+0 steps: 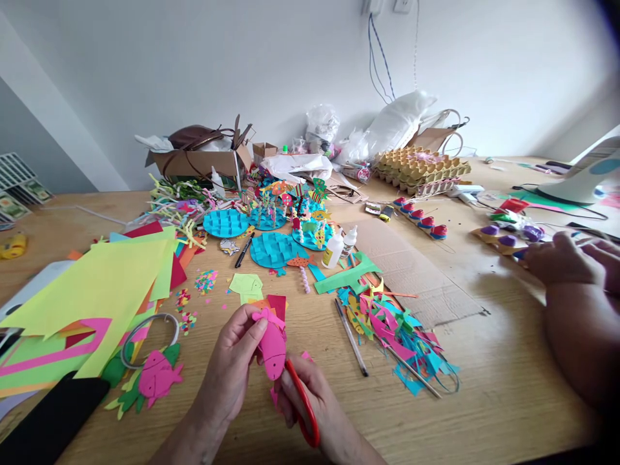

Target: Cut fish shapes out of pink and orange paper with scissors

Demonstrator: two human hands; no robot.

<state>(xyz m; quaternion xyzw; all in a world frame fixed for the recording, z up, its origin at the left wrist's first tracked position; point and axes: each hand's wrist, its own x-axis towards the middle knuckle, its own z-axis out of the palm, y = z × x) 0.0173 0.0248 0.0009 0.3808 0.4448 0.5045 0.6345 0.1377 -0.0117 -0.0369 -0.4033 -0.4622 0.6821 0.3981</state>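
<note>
Between thumb and fingers, my left hand (227, 361) pinches a pink paper fish (272, 345) with a drawn eye and a line across its head. My right hand (314, 391) is wrapped round red-handled scissors (306, 403) just below the fish; their blades are mostly hidden. A small pink scrap hangs by the right fingers. To the left lie cut-out fish, a pink one (157, 376) on top of green and yellow ones. Beyond my hands, a pale green paper (246, 285) carries a drawn fish shape.
Coloured paper sheets (97, 278) and a tape roll (150, 339) lie left. Paper scraps (387, 329), a pen (351, 337) and a cardboard sheet (411, 271) are right. Glue bottles (333, 250) stand near blue paper discs (276, 250). Another person's hands (564, 261) work at far right.
</note>
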